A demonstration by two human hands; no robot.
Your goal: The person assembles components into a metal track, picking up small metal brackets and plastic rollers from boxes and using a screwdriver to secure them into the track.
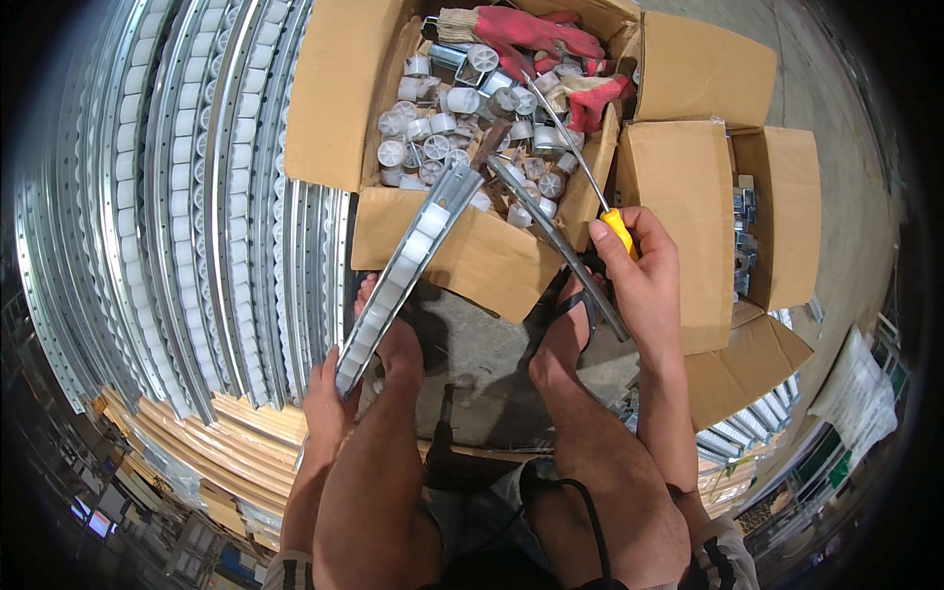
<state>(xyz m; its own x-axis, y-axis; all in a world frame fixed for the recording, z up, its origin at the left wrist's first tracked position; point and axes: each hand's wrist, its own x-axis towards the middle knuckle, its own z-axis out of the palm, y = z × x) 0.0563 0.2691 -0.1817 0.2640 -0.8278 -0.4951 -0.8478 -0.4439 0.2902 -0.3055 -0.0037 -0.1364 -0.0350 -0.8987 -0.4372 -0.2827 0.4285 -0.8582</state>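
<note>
My left hand is closed round the near end of a metal roller track with white rollers in its channel. The track's far end reaches over the front of an open cardboard box. A screwdriver with a yellow handle is pinched in my right hand, its long shaft pointing up and left over the box. Loose white rollers and metal brackets fill the box. Leaning on its front edge is a dark metal bar, slanting down between my legs, next to a rusty piece.
Red-palmed work gloves lie at the back of the box. Many long roller tracks are stacked on the left. A second cardboard box with metal brackets stands at the right. My feet are on the floor just before the box.
</note>
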